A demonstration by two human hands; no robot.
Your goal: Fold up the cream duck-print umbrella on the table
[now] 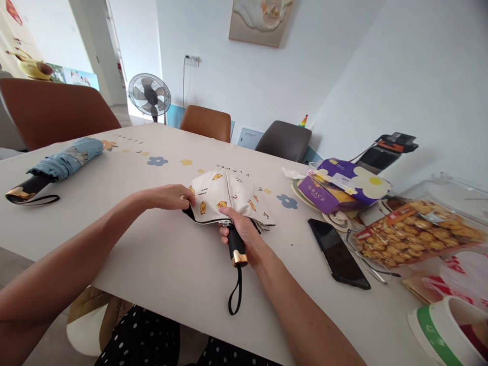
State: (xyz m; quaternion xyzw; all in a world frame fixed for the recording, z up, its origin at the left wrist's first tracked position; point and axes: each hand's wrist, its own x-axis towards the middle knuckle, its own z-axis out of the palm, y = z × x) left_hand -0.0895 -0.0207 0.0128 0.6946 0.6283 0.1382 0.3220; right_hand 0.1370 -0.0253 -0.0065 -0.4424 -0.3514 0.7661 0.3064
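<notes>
Here's the white, duck-printed fabric umbrella (213,195) mid-way along the pale, flower-printed bench (163,254), black-and-gold handle (237,246) pointing to six o'clock; left hand (173,196), fingers pinched tight on the canopy's edge at nine; right hand (242,230), fingers closed round the handle's top, thumb on cloth; folded light-blue fabric umbrella (74,157) at ten; flat black phone (339,254) at four.

The single head view looks forward and down from close above the table (152,264), toward the wall (213,81).
</notes>
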